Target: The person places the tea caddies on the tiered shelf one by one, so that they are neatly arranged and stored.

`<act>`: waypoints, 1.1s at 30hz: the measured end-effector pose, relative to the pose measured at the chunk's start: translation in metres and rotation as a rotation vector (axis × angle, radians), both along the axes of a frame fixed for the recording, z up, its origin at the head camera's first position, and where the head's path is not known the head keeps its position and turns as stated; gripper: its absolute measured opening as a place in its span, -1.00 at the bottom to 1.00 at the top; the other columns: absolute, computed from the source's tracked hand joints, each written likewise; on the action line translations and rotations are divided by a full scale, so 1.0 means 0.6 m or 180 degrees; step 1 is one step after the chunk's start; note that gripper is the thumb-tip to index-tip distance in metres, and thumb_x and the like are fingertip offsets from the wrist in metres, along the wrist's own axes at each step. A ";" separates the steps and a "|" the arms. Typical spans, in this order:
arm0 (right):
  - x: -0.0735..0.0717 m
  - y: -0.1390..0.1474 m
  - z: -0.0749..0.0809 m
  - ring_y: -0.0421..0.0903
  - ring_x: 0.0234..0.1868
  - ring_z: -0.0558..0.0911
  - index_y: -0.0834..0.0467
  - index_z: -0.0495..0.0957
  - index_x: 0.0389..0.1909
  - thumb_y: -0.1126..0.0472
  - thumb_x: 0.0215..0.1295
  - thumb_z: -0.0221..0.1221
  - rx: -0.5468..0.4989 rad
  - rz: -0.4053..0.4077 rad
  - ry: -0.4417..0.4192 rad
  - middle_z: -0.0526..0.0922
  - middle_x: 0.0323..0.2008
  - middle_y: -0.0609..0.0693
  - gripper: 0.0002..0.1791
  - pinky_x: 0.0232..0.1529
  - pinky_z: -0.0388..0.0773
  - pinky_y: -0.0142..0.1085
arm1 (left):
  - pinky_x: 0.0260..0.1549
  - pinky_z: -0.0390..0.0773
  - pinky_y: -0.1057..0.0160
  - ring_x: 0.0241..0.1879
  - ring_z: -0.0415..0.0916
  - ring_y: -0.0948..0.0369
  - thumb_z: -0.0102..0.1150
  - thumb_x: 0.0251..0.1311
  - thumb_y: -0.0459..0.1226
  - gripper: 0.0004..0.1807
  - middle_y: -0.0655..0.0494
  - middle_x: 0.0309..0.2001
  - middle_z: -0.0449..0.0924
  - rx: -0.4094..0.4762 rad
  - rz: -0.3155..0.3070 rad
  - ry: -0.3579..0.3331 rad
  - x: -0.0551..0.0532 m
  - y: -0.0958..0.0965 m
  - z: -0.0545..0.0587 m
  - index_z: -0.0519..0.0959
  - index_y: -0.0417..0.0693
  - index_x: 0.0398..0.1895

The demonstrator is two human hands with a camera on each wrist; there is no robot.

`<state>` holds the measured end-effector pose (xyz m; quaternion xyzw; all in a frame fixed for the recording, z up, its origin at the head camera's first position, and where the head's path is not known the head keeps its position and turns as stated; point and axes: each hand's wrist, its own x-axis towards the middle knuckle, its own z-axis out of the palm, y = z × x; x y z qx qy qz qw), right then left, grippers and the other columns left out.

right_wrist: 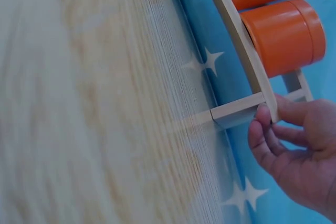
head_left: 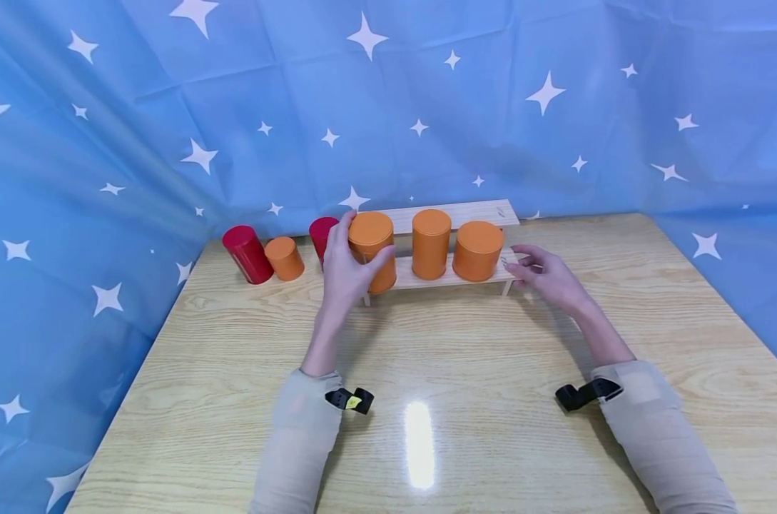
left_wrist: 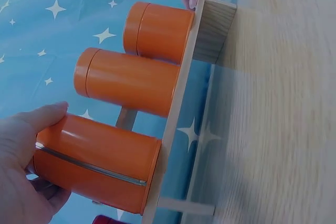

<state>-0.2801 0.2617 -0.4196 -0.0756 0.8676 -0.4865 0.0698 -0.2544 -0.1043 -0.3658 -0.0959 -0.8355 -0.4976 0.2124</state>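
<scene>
A light wooden two-tier shelf rack [head_left: 420, 280] stands at the back of the table. On its lower board are three orange canisters. My left hand [head_left: 348, 277] grips the leftmost orange canister [head_left: 371, 230], thumb and fingers on opposite sides; in the left wrist view its base meets the board and a seam runs down its side. Beside it stand a narrower orange canister [head_left: 430, 246] and a wide orange canister [head_left: 476, 253]. My right hand [head_left: 549, 277] pinches the board's right end between thumb and fingers, as the right wrist view [right_wrist: 299, 140] shows of that hand.
Left of the rack, a tall red canister [head_left: 248, 255] and a small orange canister [head_left: 285, 258] are on the table [head_left: 478, 400]. Another red canister [head_left: 322, 230] is partly hidden behind my left hand. A blue star-patterned curtain [head_left: 414, 93] hangs behind and along the sides.
</scene>
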 end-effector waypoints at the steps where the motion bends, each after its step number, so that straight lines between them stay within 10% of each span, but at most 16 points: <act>1: 0.000 0.000 0.000 0.10 -0.11 0.69 0.32 0.08 0.54 0.09 0.55 0.09 -0.0015 0.0000 0.0004 0.45 0.11 0.31 -0.29 -0.19 0.61 -0.26 | 0.21 0.46 0.02 0.20 0.40 0.05 0.48 0.13 -0.10 -0.08 -0.10 0.25 0.39 0.0007 -0.0002 -0.0014 -0.001 0.004 0.001 0.22 -0.15 0.50; 23: 0.006 -0.007 0.008 0.05 -0.14 0.71 0.29 0.12 0.53 0.03 0.52 0.13 -0.0085 0.0001 0.0043 0.47 0.07 0.30 -0.26 -0.19 0.63 -0.30 | 0.29 0.39 0.12 0.30 0.31 0.16 0.48 0.08 0.06 0.10 0.00 0.37 0.29 0.0253 -0.0133 -0.0140 -0.011 0.010 0.004 0.07 -0.01 0.59; 33: 0.007 -0.004 0.007 0.04 -0.15 0.71 0.31 0.10 0.53 0.06 0.53 0.12 -0.0103 0.0014 0.0045 0.47 0.06 0.31 -0.27 -0.17 0.65 -0.30 | 0.32 0.32 0.09 0.28 0.31 0.10 0.37 0.20 0.06 -0.08 -0.01 0.30 0.35 0.0539 -0.0188 0.0147 -0.008 -0.024 0.016 0.20 -0.05 0.53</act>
